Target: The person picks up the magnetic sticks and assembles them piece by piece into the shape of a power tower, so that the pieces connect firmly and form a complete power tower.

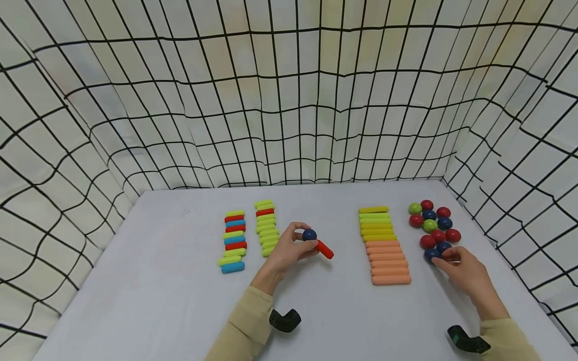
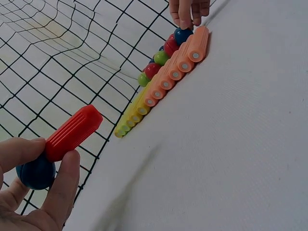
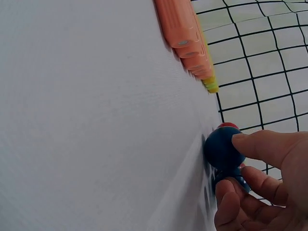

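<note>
In the head view my left hand [image 1: 292,245] pinches a red rod [image 1: 325,249] together with a dark blue ball [image 1: 309,234], above the table. The left wrist view shows the red rod [image 2: 74,132] against the blue ball [image 2: 36,172]; whether they are joined is hidden by fingers. On the right, my right hand [image 1: 465,273] has its thumb and curled fingers about a blue ball [image 1: 432,255] at the near end of the ball group. A second blue ball [image 3: 231,178] sits against those fingers in the right wrist view.
Red, green and blue balls [image 1: 438,235] cluster at the right. Beside them lies a column of yellow-green rods [image 1: 376,225] and longer orange rods [image 1: 389,263]. Two columns of short coloured rods [image 1: 235,240] lie left. Black netting [image 1: 295,108] borders the white table [image 1: 149,286].
</note>
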Tool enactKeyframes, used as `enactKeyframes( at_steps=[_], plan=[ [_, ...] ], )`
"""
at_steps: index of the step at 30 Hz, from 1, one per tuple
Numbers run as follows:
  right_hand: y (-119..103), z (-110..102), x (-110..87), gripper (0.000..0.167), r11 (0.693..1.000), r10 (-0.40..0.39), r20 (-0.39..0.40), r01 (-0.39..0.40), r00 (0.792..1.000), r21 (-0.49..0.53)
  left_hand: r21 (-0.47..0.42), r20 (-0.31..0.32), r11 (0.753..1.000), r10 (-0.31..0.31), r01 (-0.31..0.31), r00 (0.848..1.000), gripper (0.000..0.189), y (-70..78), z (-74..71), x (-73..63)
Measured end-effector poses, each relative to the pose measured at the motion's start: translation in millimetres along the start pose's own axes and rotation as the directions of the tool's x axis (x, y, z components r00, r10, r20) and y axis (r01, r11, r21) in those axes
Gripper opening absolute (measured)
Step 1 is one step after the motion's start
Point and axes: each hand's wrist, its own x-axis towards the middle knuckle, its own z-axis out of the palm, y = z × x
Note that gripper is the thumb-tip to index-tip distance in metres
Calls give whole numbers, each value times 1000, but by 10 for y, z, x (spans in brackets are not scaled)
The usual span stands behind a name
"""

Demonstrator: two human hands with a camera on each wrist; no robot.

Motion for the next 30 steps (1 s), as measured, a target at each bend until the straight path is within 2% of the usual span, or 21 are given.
enactKeyframes(
  at_steps=[5,9,20,26,28,30],
  plan=[
    [-10,36,28,73,999,21,-5,-21,1000,-44,-15,6,1000,3,-3,1000,41,-14,-1,6],
    [-32,65,32,78,998,29,-7,-29,1000,-59,-19,9,1000,-9,9,1000,41,-13,6,4],
    [-97,109,20,68,1000,4,-78,-6,997,-28,-30,29,999,-14,15,999,43,-12,8,-11],
    [-310,85,-66,65,995,-86,-165,94,983,41,-68,30,998,-5,7,1000,44,15,21,-23],
    [-443,100,-102,63,985,-140,-151,153,979,82,-93,27,996,-1,3,1000,45,28,27,-29],
    [-598,135,-145,61,966,-195,-98,208,976,154,-117,25,993,6,-3,1000,46,41,35,-32]
  ],
)
